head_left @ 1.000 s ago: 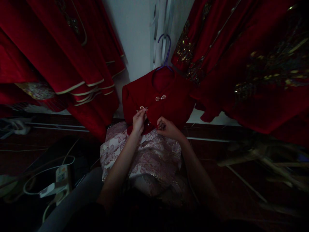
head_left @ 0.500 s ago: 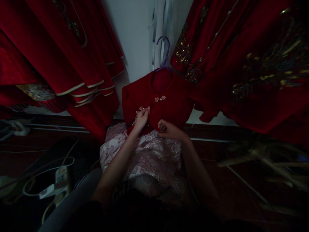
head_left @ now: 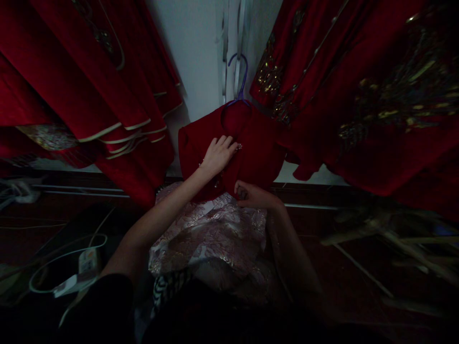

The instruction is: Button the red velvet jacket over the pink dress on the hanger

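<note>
A small dark red jacket (head_left: 258,153) hangs on a purple hanger (head_left: 238,76) against the white wall. My left hand (head_left: 218,155) lies flat on its chest with fingers stretched out, fingertips at the upper pearl clasp (head_left: 239,146). My right hand (head_left: 253,195) is curled closed at the jacket's lower hem, pinching the red fabric. Below the jacket a pink and white brocade skirt (head_left: 211,239) spreads out between my forearms.
Long red garments with pale trim (head_left: 107,95) hang at the left, and red robes with gold embroidery (head_left: 358,95) at the right. A power strip with white cables (head_left: 84,265) lies on the dark floor at the left. Pale rods (head_left: 376,239) lie at the right.
My left hand has let go of the lower pearl clasp, moved up and to the right, and opened flat on the jacket. The right hand stays at the hem.
</note>
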A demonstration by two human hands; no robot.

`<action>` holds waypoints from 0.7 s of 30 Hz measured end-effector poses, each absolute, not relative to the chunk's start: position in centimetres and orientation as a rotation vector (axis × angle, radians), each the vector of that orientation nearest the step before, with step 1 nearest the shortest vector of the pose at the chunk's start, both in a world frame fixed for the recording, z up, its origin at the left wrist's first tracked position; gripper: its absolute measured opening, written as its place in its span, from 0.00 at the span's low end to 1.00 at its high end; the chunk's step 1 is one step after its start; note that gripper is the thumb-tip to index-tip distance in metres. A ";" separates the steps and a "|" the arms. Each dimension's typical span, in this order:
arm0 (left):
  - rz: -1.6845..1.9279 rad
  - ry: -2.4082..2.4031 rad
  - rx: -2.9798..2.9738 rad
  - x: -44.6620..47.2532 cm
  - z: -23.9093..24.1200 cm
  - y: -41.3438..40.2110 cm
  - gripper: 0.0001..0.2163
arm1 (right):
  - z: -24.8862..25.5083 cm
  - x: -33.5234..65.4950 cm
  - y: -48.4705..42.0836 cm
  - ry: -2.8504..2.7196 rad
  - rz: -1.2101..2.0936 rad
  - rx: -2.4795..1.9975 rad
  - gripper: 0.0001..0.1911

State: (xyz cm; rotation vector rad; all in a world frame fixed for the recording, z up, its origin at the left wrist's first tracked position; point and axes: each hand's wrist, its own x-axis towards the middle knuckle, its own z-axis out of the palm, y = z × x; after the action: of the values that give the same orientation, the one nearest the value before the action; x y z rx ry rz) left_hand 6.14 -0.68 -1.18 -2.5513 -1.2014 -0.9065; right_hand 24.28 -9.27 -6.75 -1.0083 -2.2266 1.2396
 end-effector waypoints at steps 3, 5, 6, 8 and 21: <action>-0.654 -1.165 -2.500 6.3 -0.2 -0.4 0.12 | -6.3 24.6 -9.4 -2.264 1.257 -1.018 0.13; -0.613 -1.168 -2.489 6.4 0.2 0.0 0.12 | -6.1 24.8 -9.5 -2.263 1.292 -1.020 0.12; -0.621 -1.159 -2.500 6.3 0.4 0.2 0.12 | -6.1 24.9 -9.6 -2.258 1.319 -1.017 0.13; -0.667 -1.126 -2.538 6.2 0.5 0.6 0.11 | -6.1 25.0 -9.6 -2.240 1.381 -1.020 0.14; -0.761 -0.840 -2.572 5.4 0.0 1.7 0.12 | -0.6 23.4 -7.1 -1.808 0.889 -0.918 0.15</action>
State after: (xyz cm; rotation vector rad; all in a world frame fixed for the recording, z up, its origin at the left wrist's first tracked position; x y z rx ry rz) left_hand 5.42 1.73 -0.04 -2.5720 -0.8395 -0.7605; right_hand 23.37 -7.07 -0.63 -0.9178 -1.8080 0.8888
